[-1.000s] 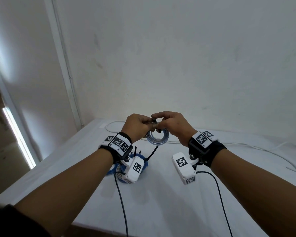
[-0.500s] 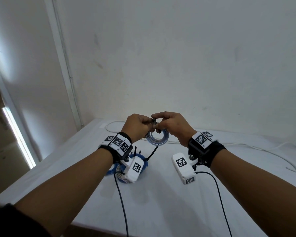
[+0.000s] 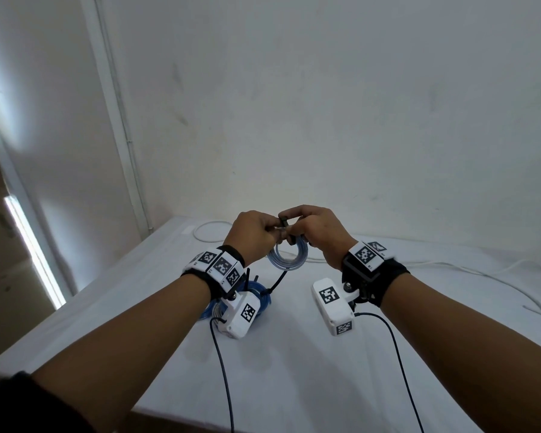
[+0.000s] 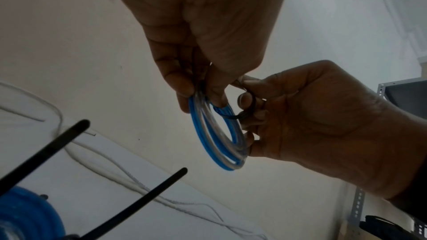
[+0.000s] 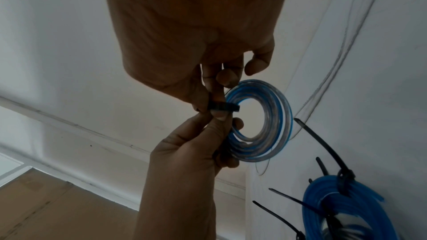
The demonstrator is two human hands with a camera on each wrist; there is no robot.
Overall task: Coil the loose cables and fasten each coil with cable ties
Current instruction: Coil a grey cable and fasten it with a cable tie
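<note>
A small coil of blue and clear cable (image 3: 288, 259) hangs in the air above the white table (image 3: 294, 370), between both hands. My left hand (image 3: 272, 229) pinches the coil's top rim, as the left wrist view shows at the coil (image 4: 209, 143). My right hand (image 3: 294, 228) pinches a black cable tie (image 5: 224, 107) looped over the coil (image 5: 275, 125) near the left thumb. Its lower fingers touch the coil's side. A second, thick blue coil (image 3: 260, 293) lies on the table under my left wrist, partly hidden, with black tie tails (image 5: 323, 145) sticking up.
Loose pale cable (image 3: 210, 231) curls at the table's back left, and more cable (image 3: 450, 267) runs along the back right. The wall stands close behind. The table's left edge (image 3: 106, 292) drops to the floor. Black wrist-camera cords (image 3: 222, 364) trail toward me.
</note>
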